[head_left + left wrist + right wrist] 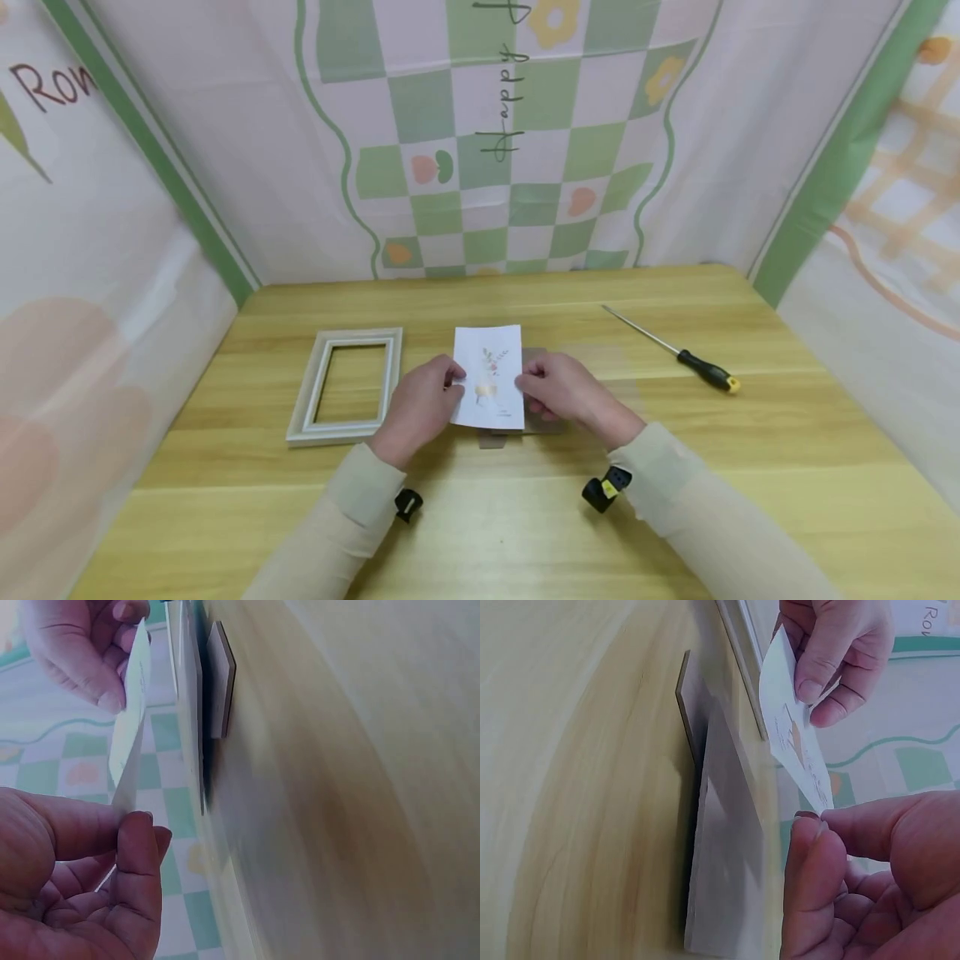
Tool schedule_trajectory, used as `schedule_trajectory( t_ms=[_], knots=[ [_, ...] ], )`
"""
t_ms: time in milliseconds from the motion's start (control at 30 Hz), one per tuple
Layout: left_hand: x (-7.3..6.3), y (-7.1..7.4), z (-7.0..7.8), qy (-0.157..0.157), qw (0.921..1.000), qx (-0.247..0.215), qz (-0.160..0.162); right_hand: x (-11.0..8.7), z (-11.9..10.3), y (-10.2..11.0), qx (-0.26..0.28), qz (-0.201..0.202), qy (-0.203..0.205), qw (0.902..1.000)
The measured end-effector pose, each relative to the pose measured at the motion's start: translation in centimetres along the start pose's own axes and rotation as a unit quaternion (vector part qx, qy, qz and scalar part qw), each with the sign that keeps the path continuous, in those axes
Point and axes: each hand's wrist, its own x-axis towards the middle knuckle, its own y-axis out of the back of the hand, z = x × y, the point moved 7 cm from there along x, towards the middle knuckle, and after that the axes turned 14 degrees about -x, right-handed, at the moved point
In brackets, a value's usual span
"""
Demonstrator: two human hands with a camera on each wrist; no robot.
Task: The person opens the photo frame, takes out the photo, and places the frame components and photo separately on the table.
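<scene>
A white card [487, 375] printed with a small plant in a pot is held up by both hands. My left hand [427, 398] pinches its left edge between thumb and fingers, and my right hand [564, 387] pinches the right edge. In the right wrist view the card [791, 724] bends slightly between the two grips. Beneath it lies a flat brown-grey backing board [543, 425], apart from the card and partly hidden by it. A narrower piece, a stand flap [222, 682], sticks out from the board in the left wrist view.
An open white picture frame [303, 408] lies on the wooden table [495, 533] to the left, close to my left hand. Off to the right is a screwdriver [701, 369] with a black and yellow handle. Printed cloth [480, 200] hangs behind the table and at both sides.
</scene>
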Motion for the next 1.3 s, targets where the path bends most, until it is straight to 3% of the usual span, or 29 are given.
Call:
schedule_trajectory(
  t_ms=[700,1033,1300],
  knots=[
    [0.0,2.6,-2.4,0.019,0.9991,0.035,0.015,0.3,-0.2,-0.7,-0.039,-0.021,-0.004,0.999],
    [0.1,2.8,-2.3,0.003,0.9926,0.119,0.023,0.0,0.0,-0.8,-0.021,-0.027,-0.006,0.9994],
    [0.0,1.9,-1.8,-0.023,0.9757,0.217,-0.015,-0.3,0.1,-0.9,-0.016,-0.03,-0.012,0.9994]
  ],
)
